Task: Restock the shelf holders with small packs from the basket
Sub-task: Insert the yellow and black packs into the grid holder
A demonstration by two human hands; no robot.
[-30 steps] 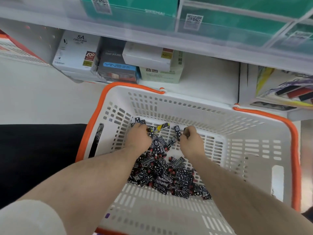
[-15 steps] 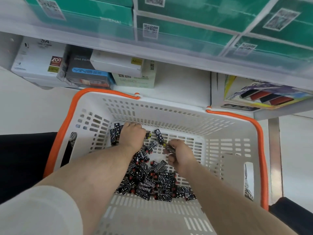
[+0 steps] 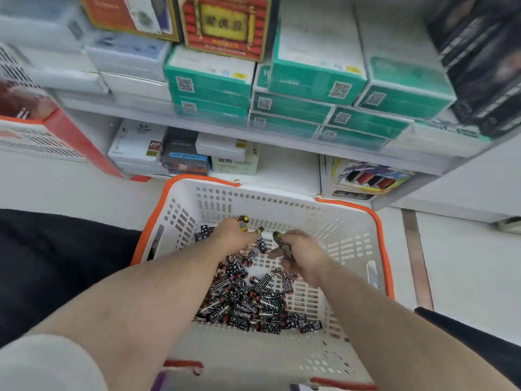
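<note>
A white plastic basket (image 3: 349,221) with an orange rim stands on the pale floor in front of a low shelf (image 3: 284,170). A heap of small black-and-white patterned packs (image 3: 248,303), many with red ends, lies on the basket's slotted bottom, spread from the middle toward the near side.

Both of the person's forearms reach down into the basket from the near edge. The left hand (image 3: 232,235) is at the far end of the heap, close to the basket's back wall, its fingers curled round several small packs; one with a yellow tip (image 3: 243,221) sticks up above the knuckles and another points out to the right, beside the thumb. The right hand (image 3: 303,253) is just beside the left, a little nearer the camera, and its fingers are closed on a dark pack (image 3: 282,242) whose yellowish end points up and to the left. The two hands are near each other but not touching.

On the low shelf behind the basket sit white and grey boxes (image 3: 180,153) at the left and a colourful flat carton (image 3: 369,176) at the right. The shelf above carries stacked green boxes (image 3: 310,88) with square code labels. Higher up the view is blurred, with a red and yellow box (image 3: 225,24) partly visible.
</note>
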